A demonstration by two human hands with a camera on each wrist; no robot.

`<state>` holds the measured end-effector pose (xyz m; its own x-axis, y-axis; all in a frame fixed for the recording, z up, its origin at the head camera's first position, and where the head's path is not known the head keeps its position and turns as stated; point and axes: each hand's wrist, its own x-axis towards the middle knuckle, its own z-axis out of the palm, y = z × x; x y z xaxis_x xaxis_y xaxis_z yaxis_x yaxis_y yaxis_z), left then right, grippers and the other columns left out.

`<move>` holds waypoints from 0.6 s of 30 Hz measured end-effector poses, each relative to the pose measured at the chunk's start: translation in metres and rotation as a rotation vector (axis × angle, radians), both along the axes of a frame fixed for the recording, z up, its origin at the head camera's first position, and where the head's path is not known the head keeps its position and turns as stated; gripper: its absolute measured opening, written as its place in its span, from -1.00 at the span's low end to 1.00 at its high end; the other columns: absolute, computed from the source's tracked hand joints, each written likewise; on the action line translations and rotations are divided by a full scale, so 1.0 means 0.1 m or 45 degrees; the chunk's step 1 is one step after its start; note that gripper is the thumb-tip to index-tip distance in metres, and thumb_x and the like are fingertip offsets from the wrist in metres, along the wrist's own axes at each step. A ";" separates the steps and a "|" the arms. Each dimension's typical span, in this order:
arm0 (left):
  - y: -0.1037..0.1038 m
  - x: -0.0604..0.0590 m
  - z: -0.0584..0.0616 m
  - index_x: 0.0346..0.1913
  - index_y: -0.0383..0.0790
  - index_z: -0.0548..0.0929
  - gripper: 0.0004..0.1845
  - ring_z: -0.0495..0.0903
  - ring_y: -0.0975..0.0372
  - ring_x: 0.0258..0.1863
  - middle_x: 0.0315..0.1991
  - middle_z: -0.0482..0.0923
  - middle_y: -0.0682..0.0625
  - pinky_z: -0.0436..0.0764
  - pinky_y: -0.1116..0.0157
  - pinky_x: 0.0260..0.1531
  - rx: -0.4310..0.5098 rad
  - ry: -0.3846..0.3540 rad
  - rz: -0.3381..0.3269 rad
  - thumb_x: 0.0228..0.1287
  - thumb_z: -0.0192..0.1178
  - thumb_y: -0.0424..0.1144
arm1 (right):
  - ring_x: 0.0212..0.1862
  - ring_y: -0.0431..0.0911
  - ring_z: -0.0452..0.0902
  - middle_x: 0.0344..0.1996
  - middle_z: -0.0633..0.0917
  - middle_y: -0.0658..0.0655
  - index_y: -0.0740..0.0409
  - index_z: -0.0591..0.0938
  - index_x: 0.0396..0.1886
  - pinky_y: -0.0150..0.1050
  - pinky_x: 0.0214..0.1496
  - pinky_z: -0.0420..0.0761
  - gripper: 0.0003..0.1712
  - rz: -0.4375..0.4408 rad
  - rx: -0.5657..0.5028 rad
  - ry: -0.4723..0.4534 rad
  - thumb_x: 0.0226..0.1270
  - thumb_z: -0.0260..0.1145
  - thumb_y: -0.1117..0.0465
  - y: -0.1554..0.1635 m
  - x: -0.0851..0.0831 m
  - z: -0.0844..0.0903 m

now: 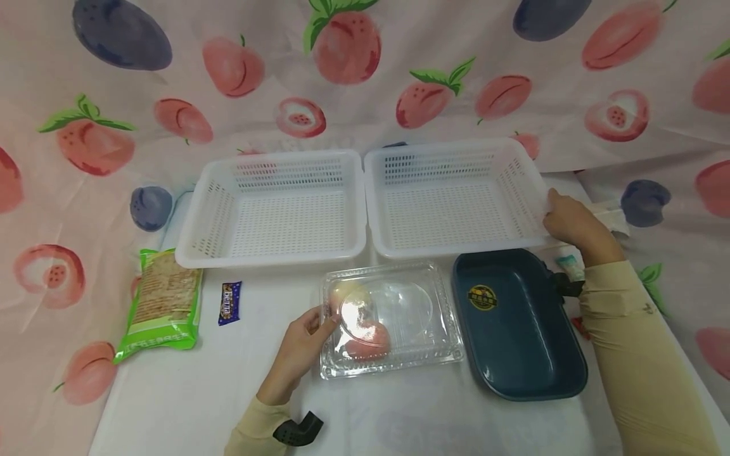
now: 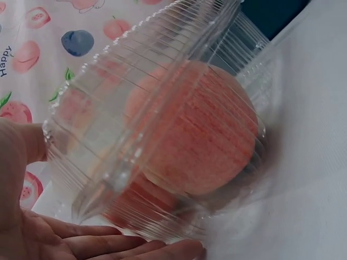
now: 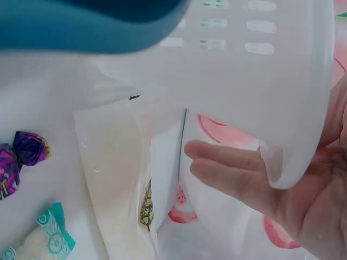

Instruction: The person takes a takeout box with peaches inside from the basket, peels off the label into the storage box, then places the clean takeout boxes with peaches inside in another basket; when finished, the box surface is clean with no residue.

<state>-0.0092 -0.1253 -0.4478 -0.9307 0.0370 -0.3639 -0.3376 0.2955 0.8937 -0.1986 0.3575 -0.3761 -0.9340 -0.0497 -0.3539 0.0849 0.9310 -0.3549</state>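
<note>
A clear plastic clamshell container (image 1: 393,320) lies on the white table near me, with pink-red apples (image 1: 367,342) inside. My left hand (image 1: 316,323) holds its left edge, thumb on the lid. In the left wrist view the container (image 2: 162,124) with an apple (image 2: 200,130) fills the frame, and my left hand (image 2: 108,241) lies with its fingers along the underside. My right hand (image 1: 556,215) grips the right rim of the right white basket (image 1: 456,196). The right wrist view shows that hand (image 3: 233,168) with its fingers under the basket's rim (image 3: 244,65).
A second white basket (image 1: 274,206) stands left of the first. A dark blue tray (image 1: 519,323) sits right of the container. A green cracker packet (image 1: 162,307) and a small blue bar (image 1: 230,303) lie at the left. Small snack packets (image 1: 569,265) and purple candies (image 3: 21,157) lie by the right basket.
</note>
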 end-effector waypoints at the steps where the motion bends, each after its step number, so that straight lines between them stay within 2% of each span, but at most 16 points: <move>1: 0.00 0.00 0.01 0.43 -0.45 0.46 -0.35 0.72 0.02 0.12 0.16 0.72 -0.26 0.71 0.02 0.12 -0.005 0.000 -0.002 0.52 0.25 -0.03 | 0.26 0.55 0.26 0.36 0.16 0.82 0.67 -0.28 0.54 0.46 0.36 0.26 -0.17 -0.009 -0.002 -0.011 0.41 -0.19 0.40 0.00 0.00 0.01; 3: 0.00 0.00 0.04 0.42 -0.47 0.46 -0.36 0.74 0.06 0.02 0.09 0.75 -0.24 0.73 0.10 0.04 -0.017 -0.005 -0.005 0.52 0.25 -0.05 | 0.27 0.55 0.26 0.36 0.17 0.80 0.65 -0.27 0.54 0.46 0.37 0.26 -0.17 -0.009 0.006 -0.020 0.43 -0.18 0.39 0.01 -0.01 0.02; 7: 0.01 -0.01 0.08 0.37 -0.49 0.50 -0.42 0.74 0.19 -0.18 -0.05 0.79 -0.20 0.71 0.27 -0.20 -0.027 -0.015 0.010 0.52 0.24 -0.10 | 0.34 0.53 0.20 0.48 0.05 0.73 0.55 -0.30 0.57 0.46 0.46 0.17 -0.19 -0.066 -0.033 -0.052 0.52 -0.18 0.35 0.02 0.00 0.02; 9: 0.02 -0.02 0.09 0.30 -0.48 0.56 -0.48 0.67 0.24 -0.32 -0.20 0.79 -0.13 0.64 0.35 -0.36 -0.047 -0.017 0.026 0.52 0.23 -0.12 | 0.35 0.51 0.19 0.50 0.01 0.71 0.50 -0.31 0.58 0.46 0.48 0.14 -0.21 -0.093 -0.067 -0.050 0.54 -0.19 0.35 0.03 0.01 0.02; 12: 0.03 -0.02 0.10 0.14 -0.46 0.63 -0.60 0.49 0.29 -0.50 -0.44 0.64 -0.01 0.48 0.41 -0.56 -0.066 -0.024 0.052 0.51 0.22 -0.15 | 0.35 0.49 0.19 0.52 0.00 0.68 0.44 -0.31 0.59 0.46 0.50 0.12 -0.22 -0.107 -0.103 -0.040 0.57 -0.20 0.33 0.05 0.02 0.00; 15: 0.03 -0.01 0.12 -0.01 -0.42 0.65 -0.68 0.34 0.28 -0.57 -0.56 0.48 0.06 0.33 0.42 -0.63 -0.083 -0.032 0.064 0.50 0.24 -0.16 | 0.40 0.51 0.15 0.53 -0.02 0.67 0.43 -0.31 0.60 0.46 0.54 0.08 -0.22 -0.097 -0.118 -0.039 0.59 -0.19 0.31 0.09 0.02 -0.02; 18: 0.04 0.01 0.16 -0.02 -0.41 0.66 -0.69 0.35 0.30 -0.58 -0.55 0.54 0.05 0.35 0.41 -0.62 -0.077 -0.029 0.066 0.49 0.25 -0.16 | 0.46 0.54 0.08 0.53 -0.06 0.67 0.42 -0.33 0.59 0.46 0.55 0.03 -0.22 -0.096 -0.136 -0.046 0.60 -0.18 0.30 0.11 0.02 -0.03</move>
